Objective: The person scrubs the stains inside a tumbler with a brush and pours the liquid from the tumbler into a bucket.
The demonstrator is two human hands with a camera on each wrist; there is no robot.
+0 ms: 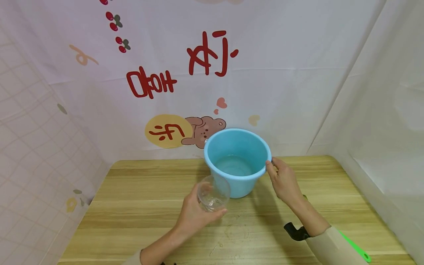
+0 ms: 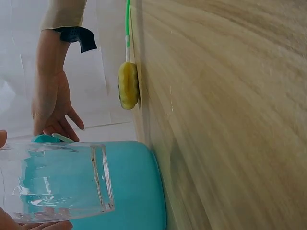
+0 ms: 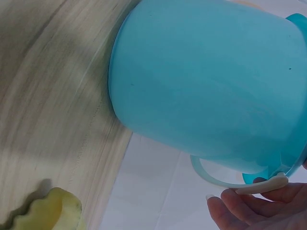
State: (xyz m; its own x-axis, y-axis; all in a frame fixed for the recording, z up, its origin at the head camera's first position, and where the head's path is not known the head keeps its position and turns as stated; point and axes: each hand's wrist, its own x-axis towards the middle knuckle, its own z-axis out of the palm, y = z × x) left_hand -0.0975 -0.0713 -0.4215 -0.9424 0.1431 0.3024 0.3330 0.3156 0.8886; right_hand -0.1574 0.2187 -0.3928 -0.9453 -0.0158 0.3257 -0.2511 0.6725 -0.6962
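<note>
In the head view my left hand (image 1: 195,211) holds a clear plastic cup (image 1: 213,195), fingers and thumb around its side. The cup overlaps the front left of a light blue bucket (image 1: 238,187) and looks empty inside. Shallow water shows in the bottom of the bucket. My right hand (image 1: 286,184) grips the bucket's right rim, with the thumb over the edge. In the right wrist view, its fingers (image 3: 240,206) lie under the rim at the pale bail handle (image 3: 261,186), which hangs down the side. The left wrist view shows the cup (image 2: 67,182) tilted against the bucket behind it.
A yellow sponge (image 2: 128,86) on a green handle (image 1: 356,248) lies at the right of the wooden table (image 1: 145,206), partly behind my right forearm. Wet marks show on the tabletop in front of the bucket. White printed cloth (image 1: 281,92) walls the back and sides.
</note>
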